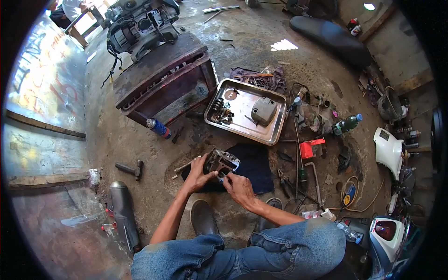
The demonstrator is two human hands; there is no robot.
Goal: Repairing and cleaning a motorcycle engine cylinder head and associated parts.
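A grey metal engine cylinder head (227, 162) is held tilted just above a dark cloth (258, 169) on the floor, between my shoes. My left hand (199, 176) grips it along its left side, thumb across the near edge. Against its near right side, my right hand (240, 187) is closed in a pinch at an opening; what the fingers hold, if anything, is too small to name. Beyond the cloth stands a shallow metal tray (242, 106) with a grey engine cover (264, 112) and several small metal parts (222, 112) in it.
To the left are a blue spray can (158, 128), a hammer (129, 169) and an exhaust muffler (122, 210). An engine (142, 28) rests on an overturned wooden drawer (172, 91). On the right lie a green bottle (347, 124), a red box (307, 150), pliers (283, 182) and several tools.
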